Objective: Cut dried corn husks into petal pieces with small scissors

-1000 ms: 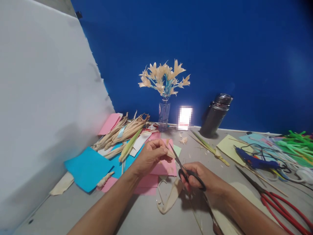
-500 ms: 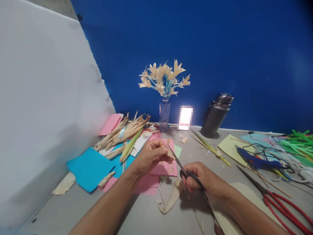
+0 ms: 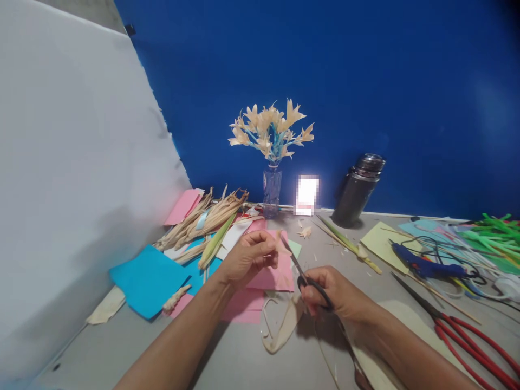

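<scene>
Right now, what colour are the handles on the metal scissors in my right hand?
The scissors' looped handles are black, seen best in the head view.

To your right, you have a dark flask (image 3: pixel 354 196) standing before the blue wall (image 3: pixel 406 81), a blue glue gun (image 3: pixel 430 264) overlapping yellow paper (image 3: pixel 376 242), red-handled scissors (image 3: pixel 439 318) nearer you, and green fuzzy strands (image 3: pixel 489 242) farther right.

Left hand (image 3: pixel 252 257) pinching; right hand (image 3: pixel 325 290) curled, apparently closed.
</scene>
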Motion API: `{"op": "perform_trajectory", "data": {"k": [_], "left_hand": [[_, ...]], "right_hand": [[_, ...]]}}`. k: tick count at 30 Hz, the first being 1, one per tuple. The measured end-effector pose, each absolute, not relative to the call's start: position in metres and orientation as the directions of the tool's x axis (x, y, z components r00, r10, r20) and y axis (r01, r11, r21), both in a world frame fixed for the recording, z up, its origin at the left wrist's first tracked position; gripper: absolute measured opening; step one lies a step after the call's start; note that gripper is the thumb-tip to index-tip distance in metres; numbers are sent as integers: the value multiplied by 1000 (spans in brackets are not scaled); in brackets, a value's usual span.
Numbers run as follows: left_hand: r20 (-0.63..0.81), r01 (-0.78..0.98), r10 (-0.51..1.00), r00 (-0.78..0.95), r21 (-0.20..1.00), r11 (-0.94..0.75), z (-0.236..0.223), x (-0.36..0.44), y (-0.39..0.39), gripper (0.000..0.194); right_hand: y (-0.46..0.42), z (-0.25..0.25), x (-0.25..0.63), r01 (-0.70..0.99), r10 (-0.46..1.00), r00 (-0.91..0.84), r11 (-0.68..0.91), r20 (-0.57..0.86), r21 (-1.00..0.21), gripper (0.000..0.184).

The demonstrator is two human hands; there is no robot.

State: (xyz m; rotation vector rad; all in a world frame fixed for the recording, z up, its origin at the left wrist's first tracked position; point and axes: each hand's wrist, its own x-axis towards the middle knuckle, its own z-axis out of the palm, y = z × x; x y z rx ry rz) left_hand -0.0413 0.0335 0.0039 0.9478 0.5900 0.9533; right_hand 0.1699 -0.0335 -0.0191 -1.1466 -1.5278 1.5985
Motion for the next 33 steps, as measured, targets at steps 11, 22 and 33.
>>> {"op": "perform_trajectory", "data": {"k": [11,22,33], "left_hand": [[-163,-416,845,509,814,407,-17,-4,5,28],[-208,-312,854,477,868,386,-15,6,-6,25],[-171,-508,952,254,814,282,-11,5,-2,32]], "right_hand": [[-28,-19,163,-49,996,86,32,27,-998,31],[-28,-11,167,14,995,97,28,29,-1000,37],[-43,-39,142,48,964,-265,-22,-34,-999,56]]}}
